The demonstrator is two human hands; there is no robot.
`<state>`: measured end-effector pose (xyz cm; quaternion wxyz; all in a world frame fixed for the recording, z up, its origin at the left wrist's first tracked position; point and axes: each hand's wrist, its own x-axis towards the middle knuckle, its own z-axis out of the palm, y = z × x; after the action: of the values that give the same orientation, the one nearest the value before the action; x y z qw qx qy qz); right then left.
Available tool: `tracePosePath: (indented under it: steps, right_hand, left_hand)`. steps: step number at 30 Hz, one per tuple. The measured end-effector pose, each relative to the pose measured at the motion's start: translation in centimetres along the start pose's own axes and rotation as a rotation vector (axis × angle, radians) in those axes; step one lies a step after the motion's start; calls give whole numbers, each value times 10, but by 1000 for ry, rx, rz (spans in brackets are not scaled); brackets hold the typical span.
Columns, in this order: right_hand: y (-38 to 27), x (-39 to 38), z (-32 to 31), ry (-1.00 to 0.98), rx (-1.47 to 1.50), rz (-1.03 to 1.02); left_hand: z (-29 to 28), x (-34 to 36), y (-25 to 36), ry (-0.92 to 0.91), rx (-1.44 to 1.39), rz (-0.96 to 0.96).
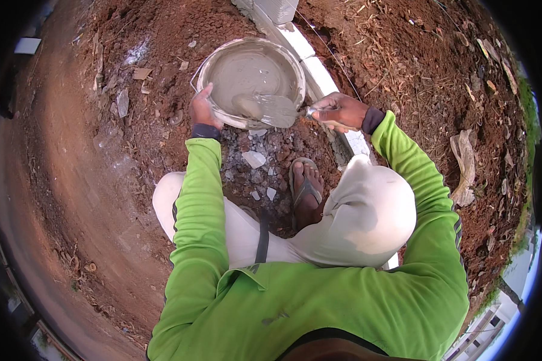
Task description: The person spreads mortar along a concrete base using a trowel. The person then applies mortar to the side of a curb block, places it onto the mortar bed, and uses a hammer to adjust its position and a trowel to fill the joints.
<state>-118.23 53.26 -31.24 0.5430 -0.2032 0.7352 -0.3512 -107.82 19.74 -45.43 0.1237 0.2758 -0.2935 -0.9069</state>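
A round bucket (300, 71) of wet grey mortar (247, 72) stands on the soil ahead of me. My left hand (204, 107) grips its near left rim, fingers wrapped over the edge and partly hidden. My right hand (338, 112) is closed round the handle of a trowel (277, 111), just right of the bucket. The trowel's blade is coated in mortar and lies over the bucket's near right rim, with a lump of mortar (247, 106) at its left end.
A low row of pale blocks (322, 78) runs diagonally beside the bucket, with a taut string (337, 57) along it. White chips (254, 159) lie on the reddish soil near my sandalled foot (306, 186). Dry leaves and a large dried husk (463, 165) are at the right.
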Motion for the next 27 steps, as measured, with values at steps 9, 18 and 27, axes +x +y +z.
tracePosePath:
  steps: [9,18,27]
  right_hand:
    - [38,1,35,378,-132,-452]
    - [40,-6,3,366,422,-255]
    - [96,141,-57,1079,-94,12]
  left_hand:
    - [4,-5,-1,8,122,23]
    - [-21,8,-2,53,238,54]
    - [-26,12,2,127,345,80]
